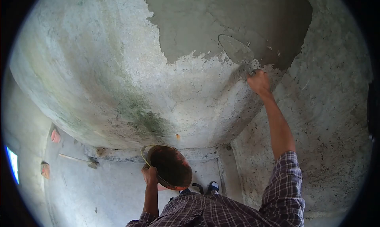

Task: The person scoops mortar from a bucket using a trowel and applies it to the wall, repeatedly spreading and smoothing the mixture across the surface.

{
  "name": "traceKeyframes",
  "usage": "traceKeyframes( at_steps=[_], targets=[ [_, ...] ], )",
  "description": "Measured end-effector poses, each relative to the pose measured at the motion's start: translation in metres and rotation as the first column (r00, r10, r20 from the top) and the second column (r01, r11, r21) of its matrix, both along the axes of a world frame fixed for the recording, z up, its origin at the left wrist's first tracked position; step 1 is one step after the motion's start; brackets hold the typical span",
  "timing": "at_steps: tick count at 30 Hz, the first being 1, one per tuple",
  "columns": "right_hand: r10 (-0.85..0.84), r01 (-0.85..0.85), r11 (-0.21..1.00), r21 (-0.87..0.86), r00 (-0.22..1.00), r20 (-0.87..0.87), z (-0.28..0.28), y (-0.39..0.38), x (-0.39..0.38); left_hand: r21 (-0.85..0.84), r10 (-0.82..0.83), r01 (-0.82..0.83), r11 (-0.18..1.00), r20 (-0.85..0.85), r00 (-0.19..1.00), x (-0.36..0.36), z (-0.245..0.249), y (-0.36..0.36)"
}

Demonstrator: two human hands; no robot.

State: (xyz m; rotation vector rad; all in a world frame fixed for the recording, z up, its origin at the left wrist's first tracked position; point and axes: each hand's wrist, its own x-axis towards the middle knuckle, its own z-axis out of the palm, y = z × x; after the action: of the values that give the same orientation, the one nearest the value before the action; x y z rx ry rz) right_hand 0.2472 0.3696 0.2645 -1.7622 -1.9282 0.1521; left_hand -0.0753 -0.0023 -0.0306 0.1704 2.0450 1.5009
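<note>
My right hand (259, 82) is closed round the handle of a trowel (236, 49), whose blade lies against the wall at the lower edge of a patch of wet grey plaster (229, 17). Rough, pale old wall (190, 92) shows below the patch. Lower down, my left hand (150, 174) grips the rim of a round pan (171, 166), tilted so its dark inside faces up. What the pan holds is too dark to make out.
A long-handled tool (77, 159) lies on the floor at the left. Near it are a pink bucket (55, 136) and a reddish block-like object (45, 170). A rough side wall (316, 147) rises at the right. My sandalled foot (213, 186) shows below.
</note>
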Motion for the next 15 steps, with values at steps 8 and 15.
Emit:
traceKeyframes(
  at_steps=[8, 15],
  targets=[
    [-0.065, -0.129, 0.95, -0.285, 0.81, -0.583, -0.08, -0.003, 0.002, 0.189, -0.003, -0.012, 0.982, 0.084, 0.996, 0.001, 0.004, -0.001],
    [-0.105, -0.11, 0.975, -0.192, 0.536, -0.838, -0.171, -0.143, 0.008, 0.264, 0.045, -0.069, 0.962, 0.096, 0.994, 0.013, 0.023, -0.006]
  ],
)
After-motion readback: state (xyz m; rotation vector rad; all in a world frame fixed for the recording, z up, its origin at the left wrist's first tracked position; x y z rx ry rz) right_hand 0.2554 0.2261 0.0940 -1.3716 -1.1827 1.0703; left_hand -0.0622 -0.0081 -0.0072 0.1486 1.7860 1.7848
